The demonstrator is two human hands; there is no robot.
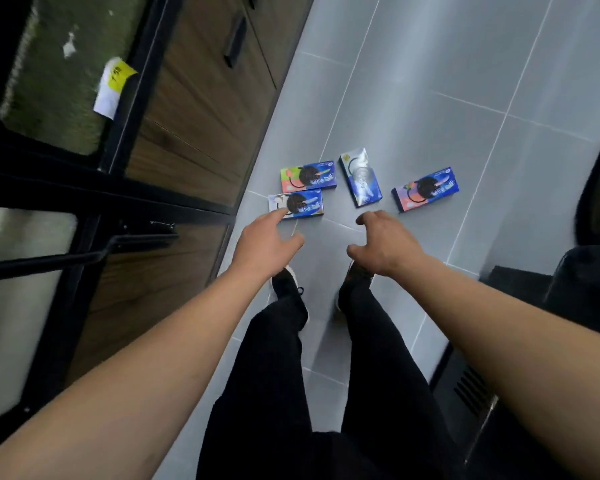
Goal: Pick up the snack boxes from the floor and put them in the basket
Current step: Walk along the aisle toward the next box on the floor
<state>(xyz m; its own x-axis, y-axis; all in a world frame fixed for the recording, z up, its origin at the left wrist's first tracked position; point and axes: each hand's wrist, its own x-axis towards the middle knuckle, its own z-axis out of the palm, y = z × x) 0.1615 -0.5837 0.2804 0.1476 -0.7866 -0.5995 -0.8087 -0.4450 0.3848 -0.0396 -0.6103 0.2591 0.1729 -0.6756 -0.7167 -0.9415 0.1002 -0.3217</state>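
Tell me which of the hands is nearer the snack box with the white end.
Left. The left hand reaches to the white-ended snack box, its fingertips at the box's near edge. The right hand hovers off to its right, apart from it.

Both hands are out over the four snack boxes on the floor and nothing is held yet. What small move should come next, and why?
Probably lower the left hand onto the nearest snack box and grip it. Its index finger already overlaps that box's near corner in the head view, while the right hand, fingers loosely curled, holds nothing short of the silver-topped box. All four boxes lie flat on the grey tiled floor; no basket is visible.
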